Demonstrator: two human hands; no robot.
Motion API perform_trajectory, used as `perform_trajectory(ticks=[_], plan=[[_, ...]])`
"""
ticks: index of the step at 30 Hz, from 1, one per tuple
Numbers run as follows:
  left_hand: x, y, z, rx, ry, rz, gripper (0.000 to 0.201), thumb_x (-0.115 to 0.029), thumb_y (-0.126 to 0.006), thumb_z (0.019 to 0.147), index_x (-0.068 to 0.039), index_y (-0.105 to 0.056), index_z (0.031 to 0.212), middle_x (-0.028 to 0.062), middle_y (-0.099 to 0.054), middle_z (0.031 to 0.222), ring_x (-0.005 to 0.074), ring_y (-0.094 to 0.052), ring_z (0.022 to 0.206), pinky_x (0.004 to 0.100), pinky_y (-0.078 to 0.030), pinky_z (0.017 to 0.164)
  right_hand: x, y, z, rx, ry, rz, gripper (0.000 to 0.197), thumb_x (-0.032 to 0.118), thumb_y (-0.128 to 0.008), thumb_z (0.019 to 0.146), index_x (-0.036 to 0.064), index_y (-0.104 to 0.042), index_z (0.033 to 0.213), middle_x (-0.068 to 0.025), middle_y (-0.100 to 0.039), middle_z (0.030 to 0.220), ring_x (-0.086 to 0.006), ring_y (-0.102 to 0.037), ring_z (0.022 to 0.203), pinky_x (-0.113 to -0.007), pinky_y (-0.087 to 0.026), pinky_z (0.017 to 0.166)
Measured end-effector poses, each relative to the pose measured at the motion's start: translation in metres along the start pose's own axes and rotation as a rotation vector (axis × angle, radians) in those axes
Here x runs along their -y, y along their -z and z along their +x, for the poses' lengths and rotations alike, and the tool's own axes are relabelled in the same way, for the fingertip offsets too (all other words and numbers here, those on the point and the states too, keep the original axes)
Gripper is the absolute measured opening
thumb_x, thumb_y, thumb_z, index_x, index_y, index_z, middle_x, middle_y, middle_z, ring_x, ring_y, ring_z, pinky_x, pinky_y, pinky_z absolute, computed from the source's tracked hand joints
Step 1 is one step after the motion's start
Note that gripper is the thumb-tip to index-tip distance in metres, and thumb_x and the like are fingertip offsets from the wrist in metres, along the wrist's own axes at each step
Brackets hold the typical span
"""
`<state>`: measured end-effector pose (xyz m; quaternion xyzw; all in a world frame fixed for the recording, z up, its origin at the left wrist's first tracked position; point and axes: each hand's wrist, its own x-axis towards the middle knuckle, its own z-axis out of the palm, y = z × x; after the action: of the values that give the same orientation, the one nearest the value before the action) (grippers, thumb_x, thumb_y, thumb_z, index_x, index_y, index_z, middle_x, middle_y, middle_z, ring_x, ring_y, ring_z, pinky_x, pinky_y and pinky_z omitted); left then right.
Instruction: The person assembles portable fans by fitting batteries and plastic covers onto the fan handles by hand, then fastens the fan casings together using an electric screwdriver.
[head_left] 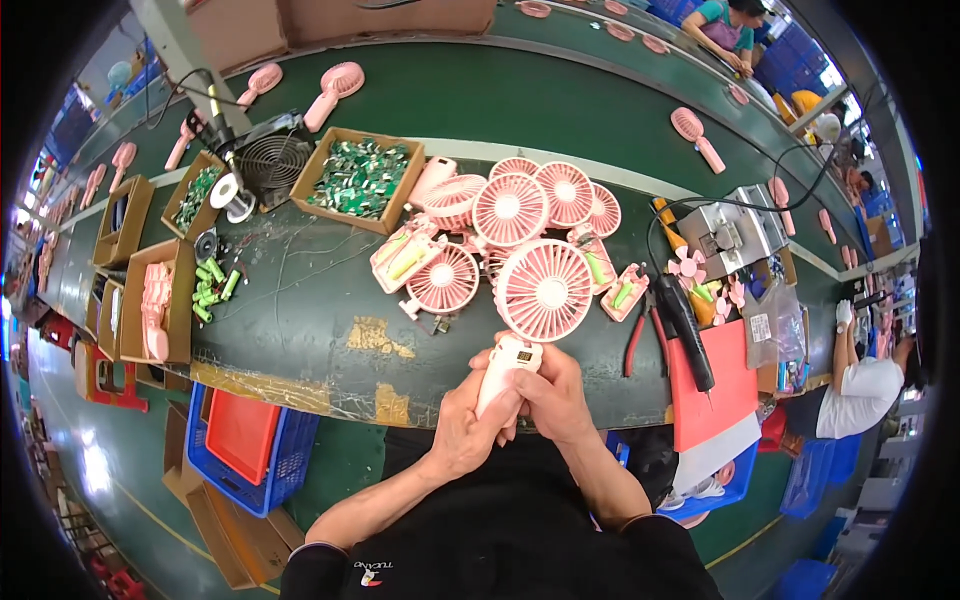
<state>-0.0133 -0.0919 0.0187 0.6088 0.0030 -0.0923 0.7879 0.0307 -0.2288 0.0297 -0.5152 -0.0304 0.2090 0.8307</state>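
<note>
Both of my hands are closed around the pale pink handle of a handheld fan [508,375] at the table's near edge. My left hand [464,425] wraps the handle's left and lower side. On the other side my right hand [560,396] grips it, thumb lying across the front. A small dark window shows near the handle's top. The round grille [551,290] right above points away from me; I cannot tell how it joins the handle. Behind it lies a pile of pink fan heads [510,208], with opened handles [408,257] showing green cells.
On the left stand cardboard boxes, one of green circuit boards [360,178], a solder spool [232,198] and loose green batteries [213,285]. At right lie red-handled pliers [634,345], a black electric screwdriver [685,335] and a red sheet [715,400]. Beyond, fans ride a green conveyor [560,100].
</note>
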Motion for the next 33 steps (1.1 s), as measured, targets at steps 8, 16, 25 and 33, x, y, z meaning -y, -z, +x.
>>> perform_trajectory(ticks=[8, 16, 25, 33], plan=[[0.001, -0.025, 0.021, 0.028, 0.071, -0.019, 0.029, -0.022, -0.052, 0.099, 0.002, -0.054, 0.116, 0.0055, -0.06, 0.076, 0.0105, -0.057, 0.057, 0.0234, -0.044, 0.048, 0.002, 0.035, 0.006, -0.005, 0.064, -0.007, 0.037, 0.01, -0.055, 0.09, -0.0092, -0.049, 0.12, -0.0243, -0.066, 0.107, -0.0202, -0.066, 0.057, -0.023, -0.05, 0.037], [0.007, -0.037, 0.063, 0.378, 0.302, -0.519, 0.039, -0.032, -0.053, 0.098, 0.0, -0.05, 0.12, 0.0134, -0.06, 0.082, 0.0208, -0.059, 0.064, 0.0352, -0.049, 0.054, 0.019, 0.063, -0.005, -0.083, 0.083, 0.081, 0.04, 0.011, -0.057, 0.089, -0.0077, -0.05, 0.124, -0.0218, -0.066, 0.107, -0.0173, -0.064, 0.057, -0.023, -0.05, 0.043], [0.013, -0.058, 0.076, 0.833, 0.49, -1.007, 0.059, -0.025, -0.074, 0.076, 0.001, -0.047, 0.122, 0.0149, -0.059, 0.088, 0.0244, -0.058, 0.061, 0.035, -0.047, 0.051, 0.048, 0.102, -0.022, 0.219, 0.238, 0.065, 0.065, 0.013, -0.077, 0.074, -0.0042, -0.05, 0.131, -0.0207, -0.059, 0.123, -0.0273, -0.059, 0.114, -0.041, -0.046, 0.1], [-0.001, -0.05, 0.093, 0.533, 0.429, -0.327, 0.054, -0.004, -0.073, 0.071, 0.002, -0.046, 0.118, 0.0168, -0.06, 0.074, 0.0227, -0.059, 0.054, 0.0329, -0.048, 0.05, 0.111, 0.177, -0.055, -0.617, 0.241, -1.6, 0.058, 0.017, -0.078, 0.075, 0.0002, -0.054, 0.124, -0.0154, -0.062, 0.106, -0.032, -0.061, 0.104, -0.04, -0.051, 0.085]])
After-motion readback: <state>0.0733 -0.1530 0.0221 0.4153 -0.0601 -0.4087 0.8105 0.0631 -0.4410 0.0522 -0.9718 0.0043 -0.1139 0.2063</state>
